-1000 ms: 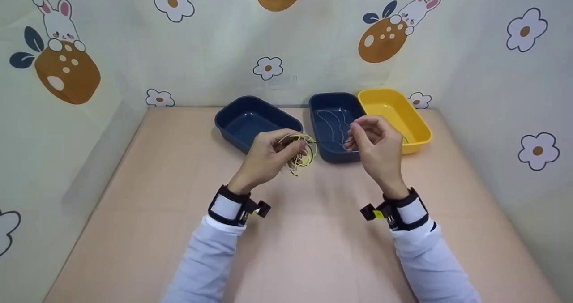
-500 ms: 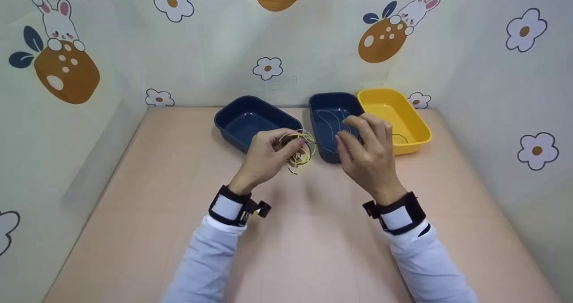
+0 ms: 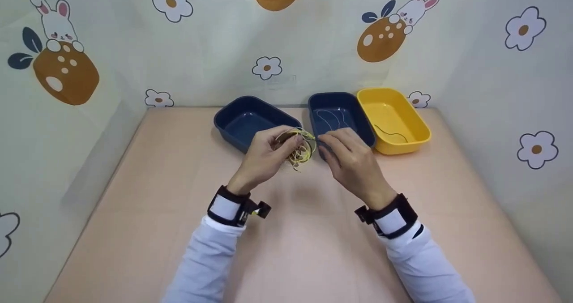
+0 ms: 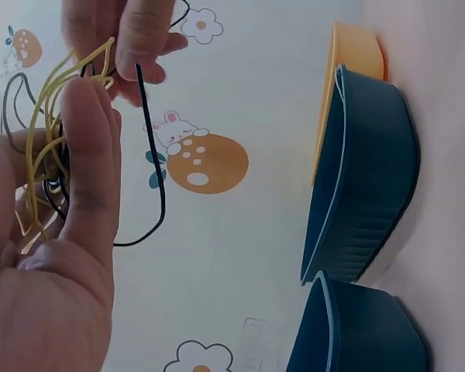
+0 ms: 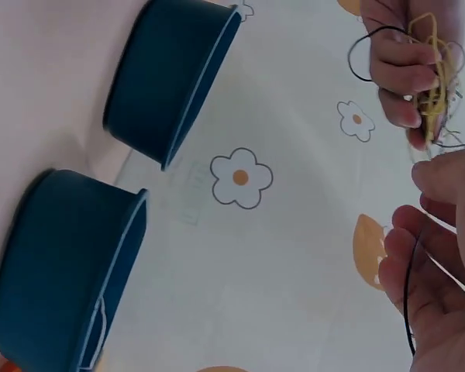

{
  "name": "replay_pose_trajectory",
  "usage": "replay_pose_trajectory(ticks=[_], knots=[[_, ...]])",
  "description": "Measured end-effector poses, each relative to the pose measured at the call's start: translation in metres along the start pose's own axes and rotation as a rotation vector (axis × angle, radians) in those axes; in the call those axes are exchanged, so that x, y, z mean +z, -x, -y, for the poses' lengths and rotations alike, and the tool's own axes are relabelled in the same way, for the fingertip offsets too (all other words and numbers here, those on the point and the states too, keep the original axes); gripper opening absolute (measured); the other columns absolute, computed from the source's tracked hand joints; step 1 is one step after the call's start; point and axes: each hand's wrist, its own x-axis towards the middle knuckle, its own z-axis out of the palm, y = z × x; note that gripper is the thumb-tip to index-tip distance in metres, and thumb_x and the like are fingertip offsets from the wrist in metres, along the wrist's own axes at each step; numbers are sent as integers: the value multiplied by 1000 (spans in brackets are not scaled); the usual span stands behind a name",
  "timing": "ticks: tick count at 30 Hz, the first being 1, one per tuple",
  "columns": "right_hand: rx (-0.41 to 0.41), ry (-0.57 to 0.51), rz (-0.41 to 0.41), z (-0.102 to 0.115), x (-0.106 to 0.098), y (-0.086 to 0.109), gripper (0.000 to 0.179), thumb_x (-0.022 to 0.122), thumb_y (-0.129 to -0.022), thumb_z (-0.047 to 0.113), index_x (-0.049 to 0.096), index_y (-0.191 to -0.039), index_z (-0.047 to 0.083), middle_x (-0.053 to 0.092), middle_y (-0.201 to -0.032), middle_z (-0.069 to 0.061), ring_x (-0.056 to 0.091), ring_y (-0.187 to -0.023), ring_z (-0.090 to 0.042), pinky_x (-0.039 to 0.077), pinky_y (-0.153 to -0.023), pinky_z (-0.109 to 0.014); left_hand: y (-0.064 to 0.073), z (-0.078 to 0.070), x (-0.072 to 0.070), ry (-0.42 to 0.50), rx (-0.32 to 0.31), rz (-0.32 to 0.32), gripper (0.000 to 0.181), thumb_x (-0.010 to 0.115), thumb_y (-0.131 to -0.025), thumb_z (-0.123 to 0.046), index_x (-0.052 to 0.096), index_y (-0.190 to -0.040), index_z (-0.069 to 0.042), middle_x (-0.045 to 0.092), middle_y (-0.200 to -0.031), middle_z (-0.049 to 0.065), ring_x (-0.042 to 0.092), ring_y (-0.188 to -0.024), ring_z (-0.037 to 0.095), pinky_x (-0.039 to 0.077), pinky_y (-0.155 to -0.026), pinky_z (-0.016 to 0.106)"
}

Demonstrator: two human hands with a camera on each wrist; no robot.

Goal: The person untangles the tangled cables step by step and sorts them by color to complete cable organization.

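Note:
My left hand [image 3: 264, 157] grips a loose tangle of thin wires [image 3: 305, 154], mostly yellow, with black and pale strands, between thumb and fingers. My right hand [image 3: 358, 164] is close beside it on the right, fingertips at the tangle's edge. In the left wrist view, a black wire [image 4: 153, 155] runs down from the right fingertips and bends back behind the left hand. The right wrist view shows a black wire [image 5: 407, 298] running from among the right fingers, which pinch it; the exact contact is partly hidden.
A dark blue tray [image 3: 248, 121] stands behind the left hand. The second blue tray [image 3: 339, 100] holds pale thin wires and is partly covered by the right hand. Right of it, a yellow tray [image 3: 398, 119] has a dark wire [image 3: 394, 134] in it. A patterned wall stands behind.
The right hand first drew a black wire rightward, then loosened its fingers and came back left to the tangle. The dark wire in the yellow tray is now uncovered. The left hand has barely moved.

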Motion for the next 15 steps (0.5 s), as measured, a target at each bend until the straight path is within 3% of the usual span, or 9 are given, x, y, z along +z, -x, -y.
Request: replay_pose_trajectory(ticks=[5, 10, 15], knots=[[35, -107, -21, -6, -1, 2, 17, 82, -98, -8, 82, -114, 0, 82, -97, -12, 75, -83, -22, 69, -78, -29, 1, -3, -2, 78, 1, 90, 23, 70, -112, -9, 76, -129, 4, 82, -118, 15, 80, -106, 18, 68, -94, 27], [107, -243, -56, -12, -8, 0, 13, 80, -99, -8, 83, -110, -2, 85, -93, -14, 79, -76, -24, 61, -82, -9, 3, -6, -3, 85, 4, 180, 25, 79, -105, -7, 76, -129, 0, 82, -119, 19, 80, -101, 15, 70, -89, 27], [174, -325, -65, -19, -15, -1, 11, 79, -99, -10, 83, -108, -4, 85, -92, -16, 80, -75, -26, 59, -83, -4, 5, -6, -2, 71, -18, 212, 30, 83, -102, -8, 77, -130, -2, 82, -120, 21, 83, -101, 16, 70, -88, 29]])
